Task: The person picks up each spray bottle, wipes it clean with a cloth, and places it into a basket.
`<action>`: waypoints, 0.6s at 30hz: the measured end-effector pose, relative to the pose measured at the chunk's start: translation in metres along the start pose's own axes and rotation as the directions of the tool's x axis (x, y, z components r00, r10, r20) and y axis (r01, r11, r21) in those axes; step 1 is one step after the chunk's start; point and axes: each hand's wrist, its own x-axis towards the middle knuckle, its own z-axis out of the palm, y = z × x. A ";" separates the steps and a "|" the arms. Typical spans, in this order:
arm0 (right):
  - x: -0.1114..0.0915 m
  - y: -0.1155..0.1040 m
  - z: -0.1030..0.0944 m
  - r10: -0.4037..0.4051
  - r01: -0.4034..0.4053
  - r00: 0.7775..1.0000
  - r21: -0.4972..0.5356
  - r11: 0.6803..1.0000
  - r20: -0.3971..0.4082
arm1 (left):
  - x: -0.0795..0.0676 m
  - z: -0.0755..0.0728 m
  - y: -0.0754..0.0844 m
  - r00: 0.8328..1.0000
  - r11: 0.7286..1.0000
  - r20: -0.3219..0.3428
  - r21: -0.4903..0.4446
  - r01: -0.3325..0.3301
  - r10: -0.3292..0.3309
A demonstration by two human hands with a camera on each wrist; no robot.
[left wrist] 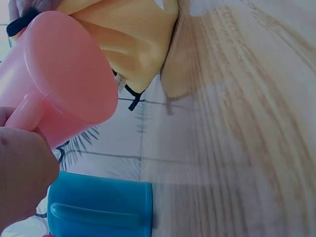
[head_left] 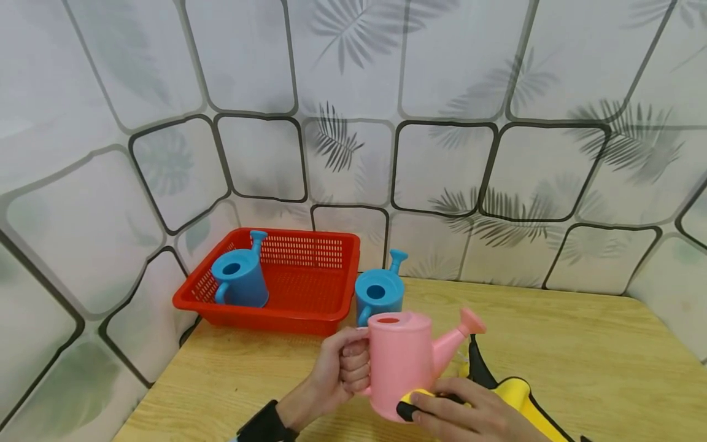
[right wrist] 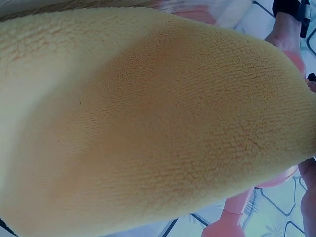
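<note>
A pink watering can (head_left: 400, 362) is held up over the table, its spout pointing right. My left hand (head_left: 342, 371) grips its handle with curled fingers. With my right hand (head_left: 469, 411) I pinch a yellow cloth with black edging (head_left: 513, 396) and press it on the can's lower side. The rest of the cloth hangs to the right, and its fuzzy face fills most of the right wrist view. Behind the pink can, a blue watering can (head_left: 381, 287) stands on the table. The left wrist view shows the pink can's underside (left wrist: 74, 69).
At the back left sits a red plastic basket (head_left: 270, 320) with a second blue watering can (head_left: 245, 285) inside it. The wooden table (head_left: 596, 344) runs back to a patterned curtain wall (head_left: 353, 159) behind and at the sides.
</note>
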 end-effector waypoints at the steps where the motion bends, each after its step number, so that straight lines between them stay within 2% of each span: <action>1: 0.000 0.001 0.001 -0.002 0.002 1.000 -0.007 1.000 -0.009 | 0.000 0.000 -0.001 1.000 1.000 0.001 -0.002 0.010 -0.010; 7: 0.000 0.002 0.001 0.033 -0.034 0.998 -0.016 0.999 -0.055 | 0.000 0.001 -0.005 0.998 0.999 0.044 0.040 0.033 -0.034; 11: 0.002 -0.005 -0.003 0.140 -0.142 0.989 -0.046 0.989 -0.045 | 0.000 0.003 -0.006 0.998 0.995 0.055 0.094 0.036 -0.041; 14: 0.004 -0.012 -0.007 0.263 -0.266 0.964 -0.060 0.962 -0.042 | 0.000 0.005 -0.007 0.997 0.993 0.059 0.117 0.032 -0.039; 18: 0.011 -0.013 -0.011 0.355 -0.361 0.925 -0.028 0.932 -0.137 | 0.000 0.005 -0.008 0.995 0.992 0.099 0.129 0.001 -0.014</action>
